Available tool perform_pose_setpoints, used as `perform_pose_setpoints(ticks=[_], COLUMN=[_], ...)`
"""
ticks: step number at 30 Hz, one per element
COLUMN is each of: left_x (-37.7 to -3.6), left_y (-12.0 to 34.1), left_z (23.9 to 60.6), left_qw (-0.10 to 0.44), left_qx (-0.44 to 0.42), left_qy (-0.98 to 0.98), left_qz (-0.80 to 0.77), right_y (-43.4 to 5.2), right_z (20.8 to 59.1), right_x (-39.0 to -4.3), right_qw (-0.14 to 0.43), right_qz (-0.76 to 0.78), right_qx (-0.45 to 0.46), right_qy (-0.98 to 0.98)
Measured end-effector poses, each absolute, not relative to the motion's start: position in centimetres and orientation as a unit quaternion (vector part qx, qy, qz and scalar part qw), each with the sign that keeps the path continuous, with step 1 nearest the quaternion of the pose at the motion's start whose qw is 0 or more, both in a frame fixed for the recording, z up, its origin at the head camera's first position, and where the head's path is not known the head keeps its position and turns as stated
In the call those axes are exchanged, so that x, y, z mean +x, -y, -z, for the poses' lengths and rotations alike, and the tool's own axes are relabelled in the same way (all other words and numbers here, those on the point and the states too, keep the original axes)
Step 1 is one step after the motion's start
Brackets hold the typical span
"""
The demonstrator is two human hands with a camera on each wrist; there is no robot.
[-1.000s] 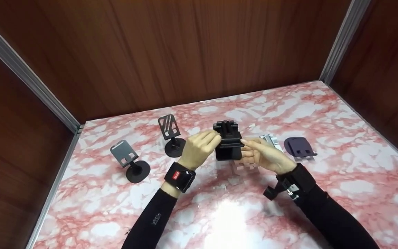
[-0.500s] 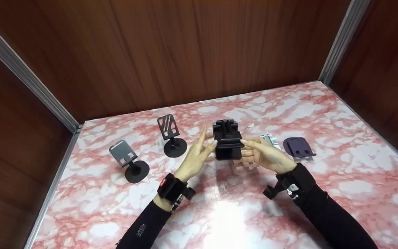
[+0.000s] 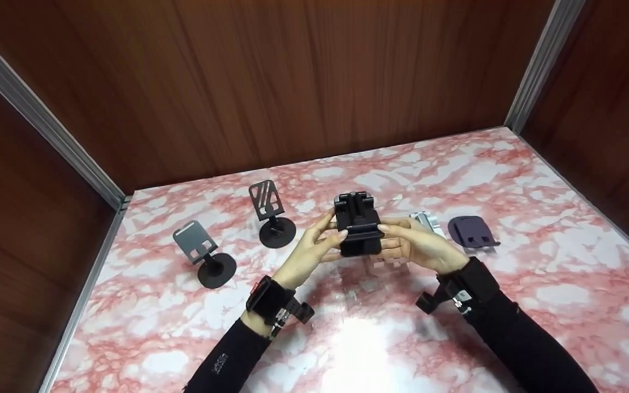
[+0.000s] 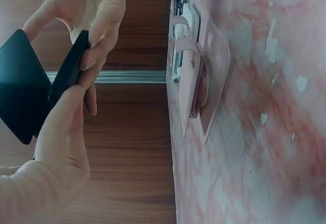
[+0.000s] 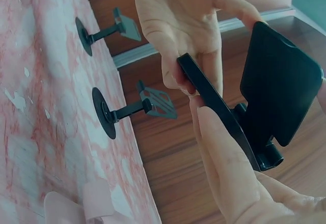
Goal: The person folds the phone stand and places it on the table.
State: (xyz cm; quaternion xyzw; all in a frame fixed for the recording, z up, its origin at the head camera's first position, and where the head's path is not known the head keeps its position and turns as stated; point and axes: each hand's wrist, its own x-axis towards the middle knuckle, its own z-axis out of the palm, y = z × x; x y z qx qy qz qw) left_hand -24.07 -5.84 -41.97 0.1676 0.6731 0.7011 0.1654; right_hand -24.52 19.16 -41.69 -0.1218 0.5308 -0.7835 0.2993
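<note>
Pinching the black folding stand (image 3: pixel 356 226) between left hand (image 3: pixel 314 248) and right hand (image 3: pixel 415 245), you seemed mid-unfolding; next, probably, spread its plates.

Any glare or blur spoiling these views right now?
Head view: bright glare patch on the marble table below the hands, edges sharp. Left wrist view: the near hand is soft and washed out. Right wrist view: black stand sharp, bluish tint top right.

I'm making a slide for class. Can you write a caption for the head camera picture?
Both hands, left hand and right hand, hold a black phone stand above a pink marble table.
</note>
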Motion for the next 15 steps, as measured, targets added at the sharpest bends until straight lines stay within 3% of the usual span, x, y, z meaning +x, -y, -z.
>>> perform_pose_setpoints(ticks=[15], left_x=[-23.88], left_y=[5.74], left_z=[42.67], left_qw=[0.163], left_qx=[0.143], left_qy=[-0.608], left_qz=[-0.764], right_y=[-19.3], right_z=[41.48], right_x=[-24.68], right_qw=[0.313], right_qz=[0.781], right_qx=[-0.15], right_qy=[-0.519])
